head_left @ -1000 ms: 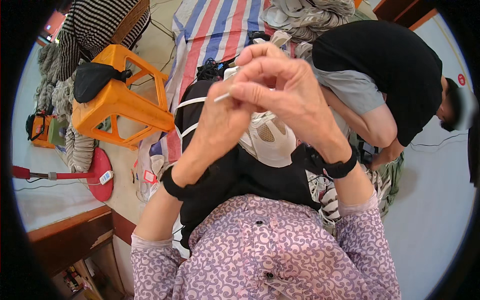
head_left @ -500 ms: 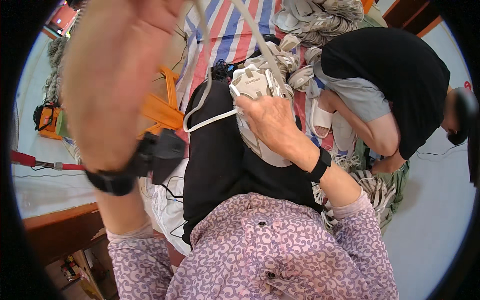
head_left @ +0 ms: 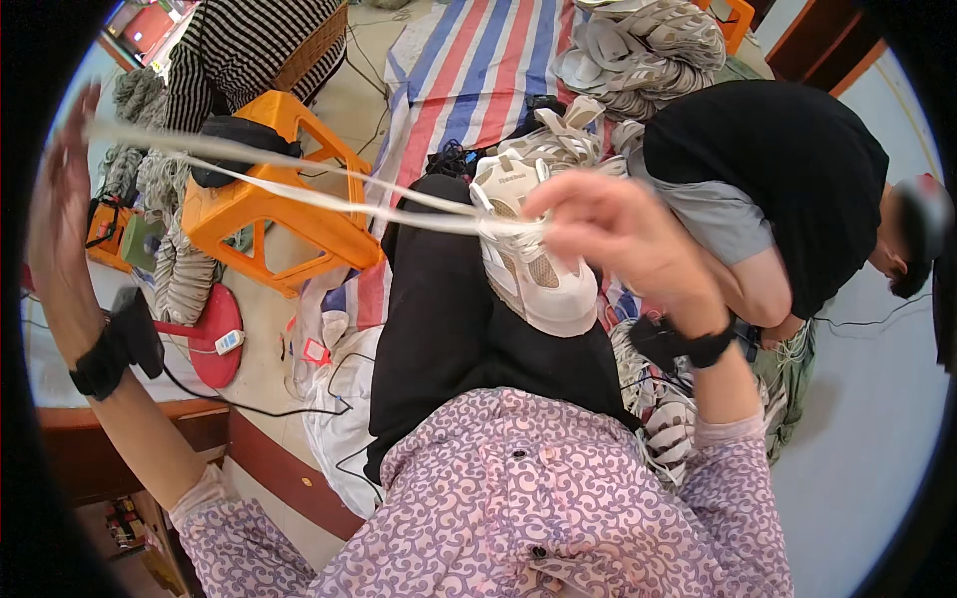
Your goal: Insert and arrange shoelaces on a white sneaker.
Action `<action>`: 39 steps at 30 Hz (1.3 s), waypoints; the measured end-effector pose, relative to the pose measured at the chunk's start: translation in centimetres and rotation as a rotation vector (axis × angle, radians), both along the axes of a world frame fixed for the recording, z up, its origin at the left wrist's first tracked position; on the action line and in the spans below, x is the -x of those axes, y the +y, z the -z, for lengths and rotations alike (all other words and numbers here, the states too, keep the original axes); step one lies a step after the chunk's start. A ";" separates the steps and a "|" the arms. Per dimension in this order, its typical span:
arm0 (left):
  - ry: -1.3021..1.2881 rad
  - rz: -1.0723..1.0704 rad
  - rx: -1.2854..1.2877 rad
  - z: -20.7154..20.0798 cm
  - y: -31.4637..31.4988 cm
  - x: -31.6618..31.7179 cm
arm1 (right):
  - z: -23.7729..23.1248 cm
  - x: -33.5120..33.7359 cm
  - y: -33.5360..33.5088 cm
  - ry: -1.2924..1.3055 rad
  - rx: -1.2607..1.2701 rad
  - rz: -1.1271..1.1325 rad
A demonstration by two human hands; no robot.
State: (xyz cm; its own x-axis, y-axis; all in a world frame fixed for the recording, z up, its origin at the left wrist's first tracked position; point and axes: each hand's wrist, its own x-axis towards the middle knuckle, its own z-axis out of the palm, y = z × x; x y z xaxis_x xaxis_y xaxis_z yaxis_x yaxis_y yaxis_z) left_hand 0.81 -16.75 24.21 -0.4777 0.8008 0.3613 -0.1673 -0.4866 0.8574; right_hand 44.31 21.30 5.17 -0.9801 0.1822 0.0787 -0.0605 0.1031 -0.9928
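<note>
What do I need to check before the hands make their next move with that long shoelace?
1. Shoe on the lap: ok, its toe points toward the person.
2. Shoelace drawn out from the shoe: ok, it stretches leftward.
3. Both hands near the shoe: not ok; the left hand is far out, the right hand close by.
4. Left hand's grip: cannot tell, blurred.
5. Right hand touching lace: cannot tell, blurred.

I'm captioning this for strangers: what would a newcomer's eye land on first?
Probably the pale lace, stretched across the view from the shoe on the lap toward the left hand at the far left. The bright orange stool, left of centre, likely comes next.
</note>
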 end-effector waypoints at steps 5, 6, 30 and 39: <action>0.114 -0.747 0.243 9.8 -8.8 -0.4 | -2.3 -6.0 9.1 0.332 0.339 0.231; -0.026 -0.691 0.203 11.3 -12.6 0.8 | -2.9 -7.1 11.6 0.394 0.403 0.055; 0.261 -0.358 0.572 21.3 5.9 -15.6 | -11.3 -41.5 30.0 0.218 0.117 1.033; 0.189 -0.080 0.606 27.8 21.4 -23.5 | -2.6 -20.0 12.0 -0.316 -0.606 0.861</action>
